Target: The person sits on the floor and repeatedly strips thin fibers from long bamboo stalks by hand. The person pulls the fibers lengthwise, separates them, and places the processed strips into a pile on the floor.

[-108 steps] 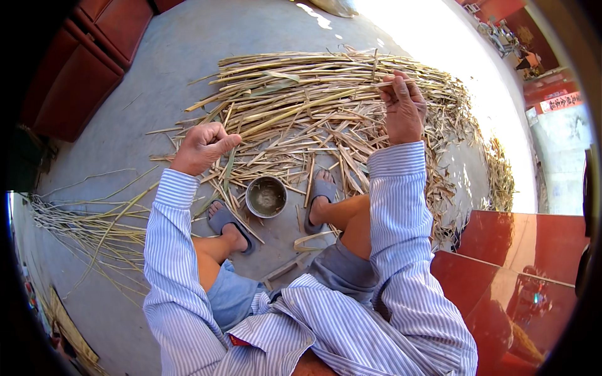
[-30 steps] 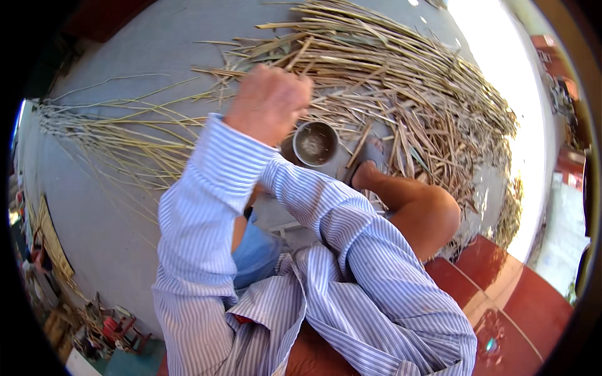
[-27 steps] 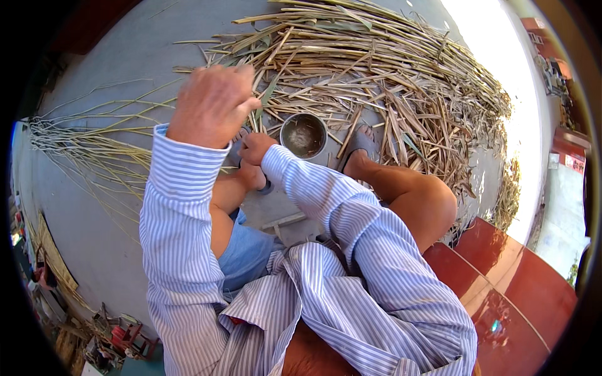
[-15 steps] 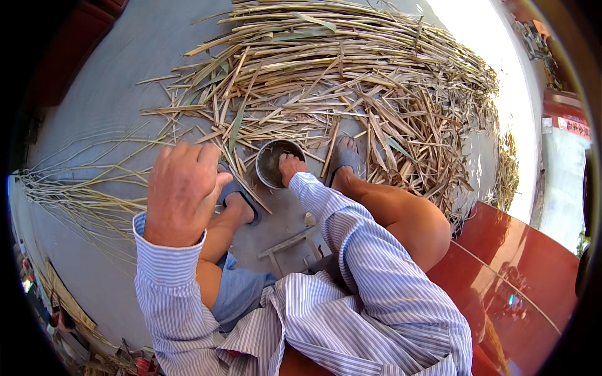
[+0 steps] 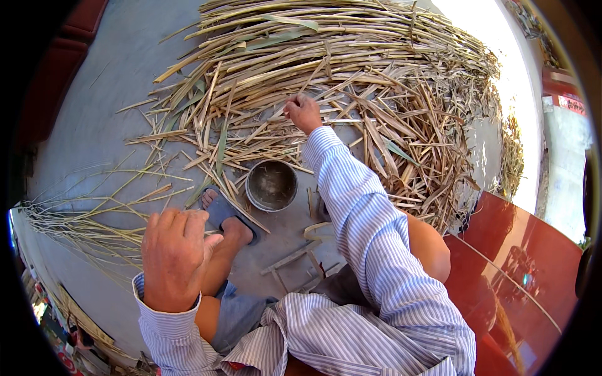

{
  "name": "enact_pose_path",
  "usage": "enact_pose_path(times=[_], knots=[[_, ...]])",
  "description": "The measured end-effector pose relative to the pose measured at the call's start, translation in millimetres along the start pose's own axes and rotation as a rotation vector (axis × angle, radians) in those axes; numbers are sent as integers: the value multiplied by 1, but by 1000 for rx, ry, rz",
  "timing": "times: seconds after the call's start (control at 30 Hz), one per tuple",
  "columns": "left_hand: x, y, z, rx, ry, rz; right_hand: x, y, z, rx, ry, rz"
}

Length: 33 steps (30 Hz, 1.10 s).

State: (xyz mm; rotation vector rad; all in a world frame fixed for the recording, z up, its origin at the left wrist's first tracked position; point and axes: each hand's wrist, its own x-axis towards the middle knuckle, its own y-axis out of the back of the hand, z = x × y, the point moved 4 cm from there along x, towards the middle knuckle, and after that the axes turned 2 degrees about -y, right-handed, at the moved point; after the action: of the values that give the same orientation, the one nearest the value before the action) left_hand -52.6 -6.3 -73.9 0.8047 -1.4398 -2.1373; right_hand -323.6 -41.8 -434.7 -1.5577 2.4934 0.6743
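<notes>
Holding up the left hand (image 5: 172, 257) nearest to the view, with bent fingers and palm turned away; cannot tell if pinching something or only curled. Just ahead of the left knuckles, to the left, thin yellow stems (image 5: 84, 216); ahead and to the right, a grey sandal (image 5: 221, 210). Farther, between both hands, a round bowl (image 5: 271, 185) with murky content, apart from the right hand (image 5: 303, 113). Beneath and around the right fingers in view, loose dry strips (image 5: 379, 141); past these, thick stalks (image 5: 282, 56) in a wide heap. Possibly tipping the bowl, if knocking the rim with the striped sleeve (image 5: 357, 194) or with the sandal. Possibly also scratching the fingers on split ends, if sweeping low through the strips. Stretching the right arm (image 5: 395, 250) forward, with wrist turned slightly leftward and fingers folded; cannot tell if clamped on any strip, or if touching the stalks. Bending the left arm (image 5: 172, 338) more, with wrist raised over the left leg (image 5: 219, 262).
</notes>
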Motion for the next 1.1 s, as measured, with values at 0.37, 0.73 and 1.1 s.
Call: enact_pose_path(times=[0.37,0.73,1.1], knots=[[6,-10,-12,-68,47,-106,48,88,44,-1458,273,45],[17,-16,-19,-20,72,-124,26,265,60,-1647,-634,-751],[32,-20,-14,-44,79,-197,113,73,69,-462,-105,364]])
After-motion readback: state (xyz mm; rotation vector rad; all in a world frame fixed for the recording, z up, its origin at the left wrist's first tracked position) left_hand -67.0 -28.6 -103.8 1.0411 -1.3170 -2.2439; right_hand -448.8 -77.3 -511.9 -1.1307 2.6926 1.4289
